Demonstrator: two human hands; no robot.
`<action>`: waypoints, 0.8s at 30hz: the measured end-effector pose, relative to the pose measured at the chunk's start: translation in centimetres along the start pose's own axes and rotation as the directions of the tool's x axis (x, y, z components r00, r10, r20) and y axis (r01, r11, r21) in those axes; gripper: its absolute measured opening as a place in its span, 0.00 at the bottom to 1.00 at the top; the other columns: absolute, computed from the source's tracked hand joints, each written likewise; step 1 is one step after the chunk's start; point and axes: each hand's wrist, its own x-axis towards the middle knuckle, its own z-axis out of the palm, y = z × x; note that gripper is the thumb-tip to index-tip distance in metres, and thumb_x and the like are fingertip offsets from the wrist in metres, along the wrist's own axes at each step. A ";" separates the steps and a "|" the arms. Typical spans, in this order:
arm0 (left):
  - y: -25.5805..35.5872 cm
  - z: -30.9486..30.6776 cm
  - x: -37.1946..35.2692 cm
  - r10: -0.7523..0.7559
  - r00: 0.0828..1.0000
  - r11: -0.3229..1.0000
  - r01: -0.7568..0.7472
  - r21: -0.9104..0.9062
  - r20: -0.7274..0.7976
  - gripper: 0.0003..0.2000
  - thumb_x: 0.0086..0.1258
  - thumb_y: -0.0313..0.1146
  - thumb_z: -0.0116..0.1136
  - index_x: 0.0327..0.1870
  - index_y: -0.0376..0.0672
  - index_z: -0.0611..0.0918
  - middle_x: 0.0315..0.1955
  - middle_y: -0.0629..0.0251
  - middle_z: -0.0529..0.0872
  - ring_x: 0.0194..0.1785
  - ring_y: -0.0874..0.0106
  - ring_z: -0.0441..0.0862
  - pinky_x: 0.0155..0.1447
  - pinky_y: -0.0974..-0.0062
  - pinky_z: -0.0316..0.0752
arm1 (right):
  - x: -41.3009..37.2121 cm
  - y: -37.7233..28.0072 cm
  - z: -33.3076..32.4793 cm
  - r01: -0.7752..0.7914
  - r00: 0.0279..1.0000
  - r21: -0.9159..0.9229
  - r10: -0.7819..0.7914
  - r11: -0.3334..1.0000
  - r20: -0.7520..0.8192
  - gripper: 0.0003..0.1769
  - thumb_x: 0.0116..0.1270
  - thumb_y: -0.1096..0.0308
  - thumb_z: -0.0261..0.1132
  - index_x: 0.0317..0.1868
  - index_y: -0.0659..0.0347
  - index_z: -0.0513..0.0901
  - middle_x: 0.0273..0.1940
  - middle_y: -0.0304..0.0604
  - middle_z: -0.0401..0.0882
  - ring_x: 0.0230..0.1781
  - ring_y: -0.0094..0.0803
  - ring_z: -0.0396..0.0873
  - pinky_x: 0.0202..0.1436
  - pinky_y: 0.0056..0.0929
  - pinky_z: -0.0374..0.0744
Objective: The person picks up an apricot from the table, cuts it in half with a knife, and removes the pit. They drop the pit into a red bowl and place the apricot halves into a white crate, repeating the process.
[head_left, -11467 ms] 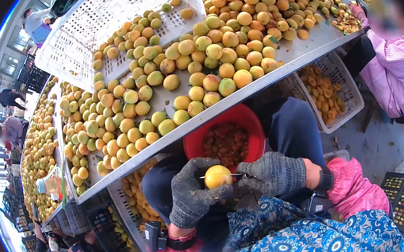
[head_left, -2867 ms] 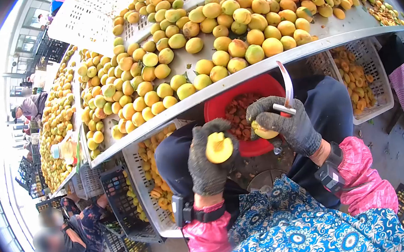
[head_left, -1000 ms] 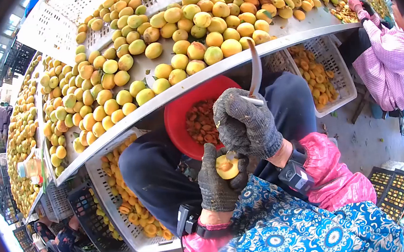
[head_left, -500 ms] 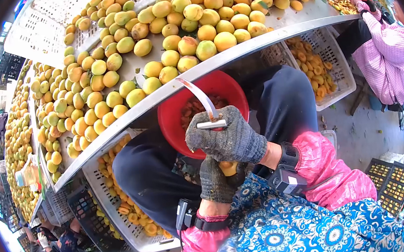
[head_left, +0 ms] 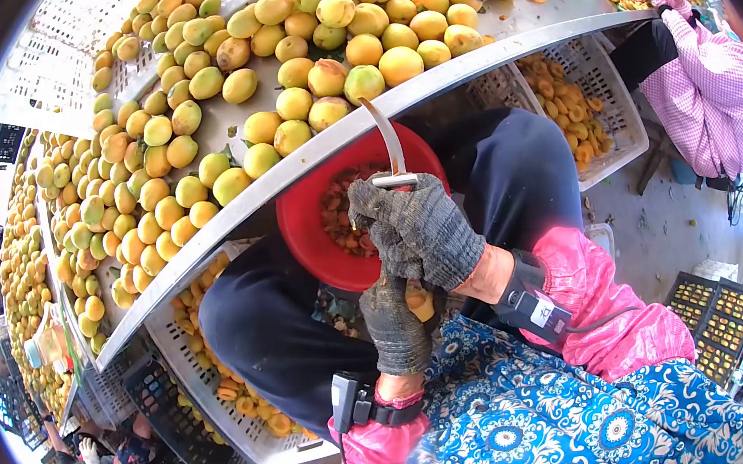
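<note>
My right hand (head_left: 430, 230), in a grey knitted glove, is closed around a curved knife (head_left: 391, 144) whose blade points up toward the table edge. Just below it, my left hand (head_left: 395, 325), gloved alike, is closed on an apricot (head_left: 419, 300). Only part of that orange fruit shows; the gloves cover the rest. Both hands touch each other above my lap. Behind them is a red basin (head_left: 294, 226) holding reddish-brown bits that look like apricot pits.
A metal table (head_left: 250, 199) heaped with apricots (head_left: 399, 64) curves in front. Below it stand white crates with apricot halves, one at left (head_left: 273, 455) and one at right (head_left: 621, 106). A co-worker in a pink checked top (head_left: 711, 106) sits at right.
The knife blade has swung more upright as my right hand turned and shifted slightly right and down. The apricot stays beside my left hand. My view has shifted slightly.
</note>
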 end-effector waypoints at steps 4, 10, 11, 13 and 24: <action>-1.3 1.1 -0.4 0.011 0.997 0.998 -0.006 0.064 -0.076 0.25 0.52 0.25 0.67 0.55 0.33 0.77 0.31 0.52 0.83 0.34 0.54 0.82 0.38 0.61 0.74 | 0.6 0.3 0.2 0.040 0.997 0.037 -0.038 0.998 -0.067 0.11 0.67 0.64 0.66 0.45 0.60 0.82 0.31 0.34 0.81 0.21 0.16 0.75 0.19 0.12 0.70; -3.5 2.7 -0.6 -0.137 0.974 0.973 0.098 -0.208 -0.182 0.21 0.54 0.21 0.62 0.51 0.31 0.78 0.29 0.53 0.81 0.30 0.57 0.80 0.33 0.62 0.72 | 1.0 -0.2 1.0 0.008 0.986 -0.059 -0.017 0.998 -0.164 0.10 0.67 0.63 0.67 0.42 0.61 0.83 0.26 0.32 0.79 0.18 0.15 0.72 0.17 0.14 0.66; -3.9 2.7 -0.9 -0.141 0.973 0.972 0.101 -0.213 -0.180 0.21 0.54 0.21 0.62 0.51 0.31 0.78 0.29 0.53 0.81 0.30 0.57 0.80 0.33 0.62 0.72 | 1.2 -0.1 1.4 0.019 0.970 -0.109 -0.045 0.994 -0.240 0.10 0.67 0.63 0.67 0.39 0.61 0.82 0.23 0.31 0.76 0.15 0.15 0.70 0.15 0.15 0.65; -3.2 1.5 -0.4 -0.153 0.988 0.969 0.143 -0.203 -0.032 0.19 0.54 0.18 0.59 0.50 0.30 0.77 0.32 0.53 0.81 0.29 0.56 0.79 0.31 0.62 0.72 | 1.4 0.0 1.7 0.025 0.945 -0.163 -0.076 0.986 -0.318 0.10 0.68 0.62 0.67 0.37 0.60 0.82 0.20 0.30 0.74 0.13 0.16 0.69 0.13 0.16 0.63; -1.2 0.3 1.6 -0.367 0.925 0.850 0.292 -0.439 -0.096 0.16 0.77 0.41 0.47 0.43 0.35 0.79 0.27 0.59 0.82 0.26 0.70 0.78 0.31 0.69 0.73 | 1.6 0.5 1.3 -0.023 0.977 -0.067 0.008 0.998 -0.212 0.17 0.71 0.53 0.62 0.32 0.57 0.78 0.12 0.26 0.62 0.06 0.17 0.58 0.09 0.18 0.57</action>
